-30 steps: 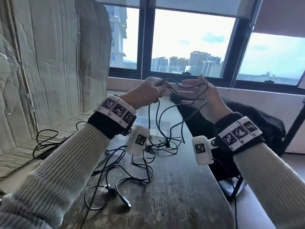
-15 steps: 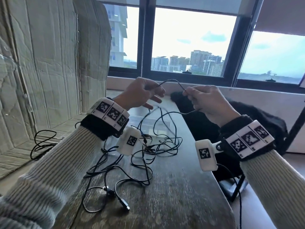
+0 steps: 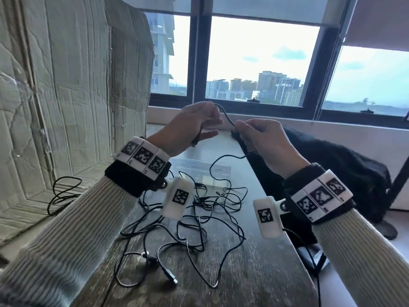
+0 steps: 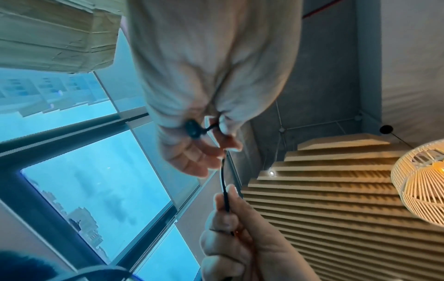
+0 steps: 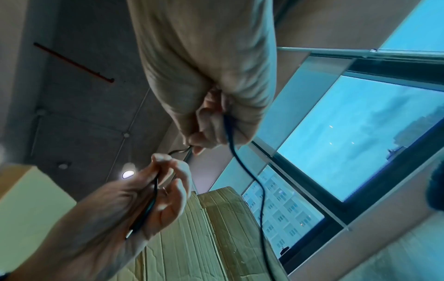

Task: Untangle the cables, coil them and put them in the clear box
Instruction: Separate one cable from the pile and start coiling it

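Hands (image 3: 230, 131) now closer on black cable (image 3: 226, 116); clear box (image 3: 218, 168) behind tangle.

— What differs from a second ago?
— Back then the right hand (image 3: 269, 144) lay open, palm up, with loops of the black cable (image 3: 226, 115) draped over its fingers. Now those fingers curl and pinch the cable.
— And the left hand (image 3: 192, 125)?
— It sat against the right one at first, then drew away; now the gap is narrower again, with only a short arc of cable between them.
— The loops?
— Gone from the hands. The slack drops from the right hand toward the tangle on the table (image 3: 261, 280).
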`<action>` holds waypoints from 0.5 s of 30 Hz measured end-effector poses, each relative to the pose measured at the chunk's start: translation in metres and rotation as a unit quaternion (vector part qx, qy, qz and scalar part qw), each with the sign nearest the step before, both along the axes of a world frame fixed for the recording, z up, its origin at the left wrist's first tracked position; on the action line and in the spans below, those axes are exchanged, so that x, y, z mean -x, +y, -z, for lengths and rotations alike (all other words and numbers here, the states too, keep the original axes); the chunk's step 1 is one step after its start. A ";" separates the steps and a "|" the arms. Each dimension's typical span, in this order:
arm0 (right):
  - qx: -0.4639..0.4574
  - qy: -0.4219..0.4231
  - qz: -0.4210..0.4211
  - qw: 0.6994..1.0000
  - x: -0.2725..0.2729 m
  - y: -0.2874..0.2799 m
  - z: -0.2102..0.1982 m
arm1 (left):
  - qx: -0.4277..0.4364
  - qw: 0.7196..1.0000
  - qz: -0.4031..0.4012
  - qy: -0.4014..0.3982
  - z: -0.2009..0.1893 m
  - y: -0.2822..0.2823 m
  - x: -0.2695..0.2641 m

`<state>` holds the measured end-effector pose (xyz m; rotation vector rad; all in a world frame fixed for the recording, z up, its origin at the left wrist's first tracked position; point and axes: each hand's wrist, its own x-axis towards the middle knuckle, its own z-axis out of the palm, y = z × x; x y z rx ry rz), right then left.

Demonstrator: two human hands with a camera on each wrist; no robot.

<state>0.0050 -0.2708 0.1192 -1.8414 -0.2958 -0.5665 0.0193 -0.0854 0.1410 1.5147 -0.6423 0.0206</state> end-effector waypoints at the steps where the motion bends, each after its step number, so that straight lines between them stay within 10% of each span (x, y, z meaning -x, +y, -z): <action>1: -0.022 0.011 -0.033 0.999 0.001 0.001 0.003 | 0.045 0.999 0.015 0.019 0.000 0.002 -0.002; 10: -0.154 0.009 -0.089 0.984 0.015 0.006 0.022 | 0.190 0.968 0.141 0.083 0.006 0.021 0.000; 15: -0.008 -0.031 -0.040 0.999 0.014 0.002 0.029 | 0.295 0.939 0.136 0.112 0.009 0.013 0.000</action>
